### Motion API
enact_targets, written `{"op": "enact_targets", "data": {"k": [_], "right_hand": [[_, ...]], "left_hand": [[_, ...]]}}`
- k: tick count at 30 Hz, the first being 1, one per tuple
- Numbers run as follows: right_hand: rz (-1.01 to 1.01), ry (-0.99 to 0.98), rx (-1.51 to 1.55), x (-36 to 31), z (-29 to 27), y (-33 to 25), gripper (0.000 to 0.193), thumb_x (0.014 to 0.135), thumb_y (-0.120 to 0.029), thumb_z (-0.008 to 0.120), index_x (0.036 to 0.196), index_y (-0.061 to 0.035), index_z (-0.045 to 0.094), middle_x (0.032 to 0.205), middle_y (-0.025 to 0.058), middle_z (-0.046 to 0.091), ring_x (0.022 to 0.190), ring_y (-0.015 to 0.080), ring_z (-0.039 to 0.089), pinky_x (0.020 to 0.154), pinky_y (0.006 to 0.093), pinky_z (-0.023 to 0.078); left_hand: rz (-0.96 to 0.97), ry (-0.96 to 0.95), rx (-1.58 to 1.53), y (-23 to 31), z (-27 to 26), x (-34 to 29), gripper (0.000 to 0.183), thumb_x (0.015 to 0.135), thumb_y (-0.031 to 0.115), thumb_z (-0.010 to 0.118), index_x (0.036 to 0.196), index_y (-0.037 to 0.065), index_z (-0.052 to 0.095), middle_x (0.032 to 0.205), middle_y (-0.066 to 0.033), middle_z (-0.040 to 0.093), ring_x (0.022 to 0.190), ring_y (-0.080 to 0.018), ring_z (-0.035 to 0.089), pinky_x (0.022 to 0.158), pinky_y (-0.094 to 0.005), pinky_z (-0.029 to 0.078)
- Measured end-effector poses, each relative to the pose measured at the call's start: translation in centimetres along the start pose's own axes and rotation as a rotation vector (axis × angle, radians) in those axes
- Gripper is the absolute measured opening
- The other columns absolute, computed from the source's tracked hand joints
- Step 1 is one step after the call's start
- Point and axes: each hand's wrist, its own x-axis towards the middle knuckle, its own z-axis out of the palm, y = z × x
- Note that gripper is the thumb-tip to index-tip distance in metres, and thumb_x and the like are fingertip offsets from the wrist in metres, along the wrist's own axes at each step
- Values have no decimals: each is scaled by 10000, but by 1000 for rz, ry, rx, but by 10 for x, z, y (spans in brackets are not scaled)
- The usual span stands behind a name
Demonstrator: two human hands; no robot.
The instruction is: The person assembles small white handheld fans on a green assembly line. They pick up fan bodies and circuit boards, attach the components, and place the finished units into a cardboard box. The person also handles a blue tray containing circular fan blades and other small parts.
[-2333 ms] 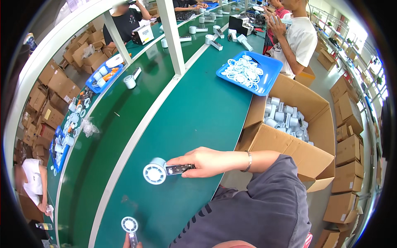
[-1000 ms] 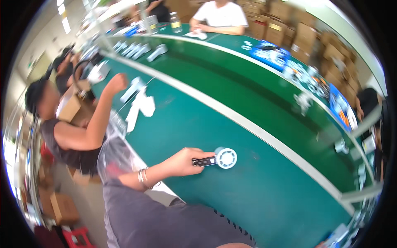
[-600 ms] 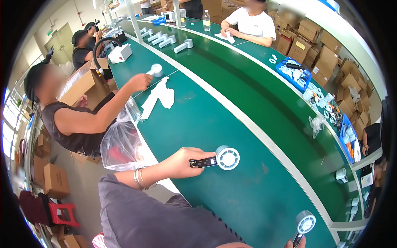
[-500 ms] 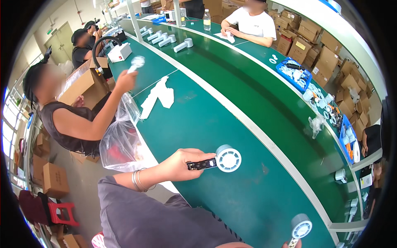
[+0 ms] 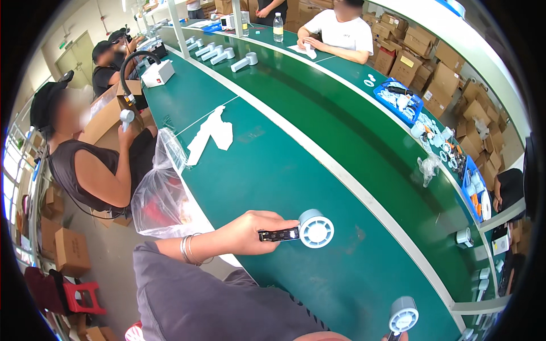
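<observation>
My left hand (image 5: 253, 232), with bangles at the wrist, is closed round the handle of a light blue-grey handheld fan (image 5: 317, 229). The handle's open side shows a dark circuit board, and the round spoked grille faces up. At the lower right edge, my right hand (image 5: 402, 337) is mostly cut off by the frame. From its fingers rises a second handheld fan (image 5: 404, 314) of the same colour, its handle partly hidden. Both fans are held above the green workbench (image 5: 273, 176).
White paper pieces (image 5: 210, 133) lie on the bench ahead. A conveyor belt (image 5: 318, 108) carries several fans (image 5: 244, 62). At left, a co-worker (image 5: 94, 153) holds a fan beside a plastic bag (image 5: 162, 199). Blue parts trays (image 5: 398, 102) stand across the belt.
The co-worker at left has lowered a fan from above the bench toward their lap. My right hand's fan has shifted slightly left and turned. My left hand keeps its grip.
</observation>
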Motion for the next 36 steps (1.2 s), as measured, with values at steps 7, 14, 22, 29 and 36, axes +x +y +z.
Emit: {"op": "enact_targets", "data": {"k": [7, 14, 22, 29, 36], "right_hand": [[-145, -129, -186, 11, 16, -12, 347, 825, 14, 581, 1158, 43, 487, 891, 65, 579, 703, 103, 518, 596, 236, 434], [-106, -135, -142, 28, 10, -30, 421, 715, -98, 715, 1092, 22, 570, 898, 110, 632, 785, 165, 606, 688, 299, 493], [-199, -221, -162, 26, 10, -7, 277, 789, -230, 639, 941, -12, 558, 744, 160, 616, 684, 327, 603, 616, 420, 472], [14, -316, -400, 13, 24, 24, 327, 827, -200, 643, 1066, -1, 538, 733, 126, 617, 635, 240, 598, 571, 353, 465], [69, -301, -419, 21, 23, 36, 352, 821, -300, 642, 991, -5, 555, 772, 150, 607, 699, 284, 600, 631, 394, 473]], "left_hand": [[53, 53, 21, 7, -7, 2, 510, 680, -64, 603, 1177, 52, 599, 921, -120, 630, 709, -200, 599, 612, -287, 484], [9, 2, 224, 7, 0, 4, 454, 623, -44, 630, 1073, 19, 631, 927, -164, 645, 767, -260, 632, 680, -303, 501], [-66, -426, 434, -23, 4, 21, 429, 780, -21, 602, 1204, -29, 534, 901, -59, 599, 716, -117, 535, 658, -230, 442], [-129, -443, 304, -27, 17, 32, 374, 748, 10, 641, 1121, 12, 620, 758, -86, 558, 606, -126, 509, 560, -256, 437], [-210, -392, 265, -110, 4, 4, 377, 806, -10, 591, 1181, -23, 561, 844, -60, 600, 656, -163, 543, 611, -257, 468]]}}
